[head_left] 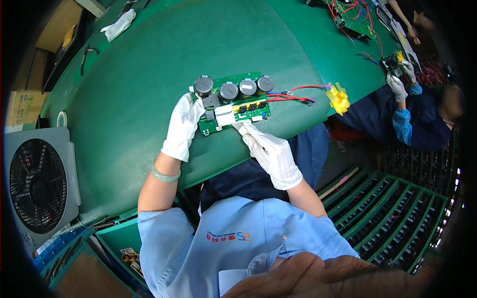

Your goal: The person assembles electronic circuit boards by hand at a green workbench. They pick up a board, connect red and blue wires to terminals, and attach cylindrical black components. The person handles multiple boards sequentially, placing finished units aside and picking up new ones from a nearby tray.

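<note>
A green circuit board point(212, 124) is between my two gloved hands over the green mat. Several black cylindrical capacitors point(228, 92) stand along its far side, and a white block point(225, 114) sits near its middle. My left hand point(183, 121) grips the board's left edge, with the thumb by the dark square parts. At the near edge, just below the white block, my right hand point(266, 149) has its fingers pinched together on the board; its fingertips are partly hidden. Red and blue wires point(293, 98) run off the right side toward a yellow ribbon-like bundle point(339, 99).
A grey fan point(39, 184) stands at the left. A white glove point(119, 25) lies at the far left of the green table point(164, 44). Far right, a co-worker's gloved hands point(397, 87) hold a wired part near another board point(355, 22). Green slatted racks point(392, 213) stand lower right.
</note>
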A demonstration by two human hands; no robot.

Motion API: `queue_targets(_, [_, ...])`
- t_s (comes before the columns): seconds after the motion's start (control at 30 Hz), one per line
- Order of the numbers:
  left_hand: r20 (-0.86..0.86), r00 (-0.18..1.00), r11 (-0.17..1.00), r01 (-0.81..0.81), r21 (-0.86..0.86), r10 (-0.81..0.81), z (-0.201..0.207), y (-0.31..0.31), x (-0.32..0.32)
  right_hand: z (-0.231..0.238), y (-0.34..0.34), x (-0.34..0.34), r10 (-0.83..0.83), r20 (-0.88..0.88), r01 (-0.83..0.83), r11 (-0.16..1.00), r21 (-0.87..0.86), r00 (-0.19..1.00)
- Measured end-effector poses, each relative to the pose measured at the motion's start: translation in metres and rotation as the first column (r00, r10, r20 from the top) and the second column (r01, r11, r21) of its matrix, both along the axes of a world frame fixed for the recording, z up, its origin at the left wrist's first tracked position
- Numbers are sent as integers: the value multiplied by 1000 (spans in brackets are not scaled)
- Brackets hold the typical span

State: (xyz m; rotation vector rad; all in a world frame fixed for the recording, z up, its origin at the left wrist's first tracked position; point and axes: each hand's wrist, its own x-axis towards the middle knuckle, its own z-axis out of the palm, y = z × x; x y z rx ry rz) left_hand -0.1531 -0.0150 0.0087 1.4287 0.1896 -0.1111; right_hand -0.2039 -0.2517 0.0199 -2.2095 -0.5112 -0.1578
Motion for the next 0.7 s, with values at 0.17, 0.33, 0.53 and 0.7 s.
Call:
queue_targets(0.17, [5, 1000, 1000, 15, 11, -15, -3, 3, 1, -1, 3, -4, 33, -105, -22, 994, 108, 994])
queue_targets(0.33, [-21, 1000, 998, 22, 51, -21, 1, 2, 1, 7, -1, -3, 12, 111, 3, 990, -138, 994])
queue_targets(0.53, [1, 1000, 1000, 9, 13, -9, 3, 1, -2, 4, -2, 1, 9, 201, 18, 991, -135, 980])
queue_targets(0.7, [16, 999, 999, 28, 28, -29, -7, 4, 0, 1, -2, 1, 26, 187, 1, 990, -141, 982])
